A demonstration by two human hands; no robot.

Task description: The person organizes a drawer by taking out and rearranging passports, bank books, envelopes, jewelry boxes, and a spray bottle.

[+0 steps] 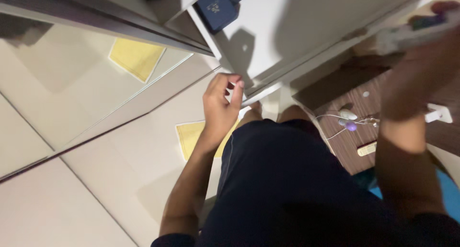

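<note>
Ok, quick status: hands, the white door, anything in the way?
Left hand gripping edge of the white door. Right hand raised, blurred, holding a whitish object. Yellow cloth on floor below the left hand, near the feet.

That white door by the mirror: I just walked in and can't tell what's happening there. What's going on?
A person stands on a pale tiled floor, looking down. Their left hand curls its fingers around the edge of the white door. The right hand, raised and blurred, holds something pale that I cannot make out. A yellow cloth lies on the floor by their feet, and white earphones sit on a brown wooden table.
</note>
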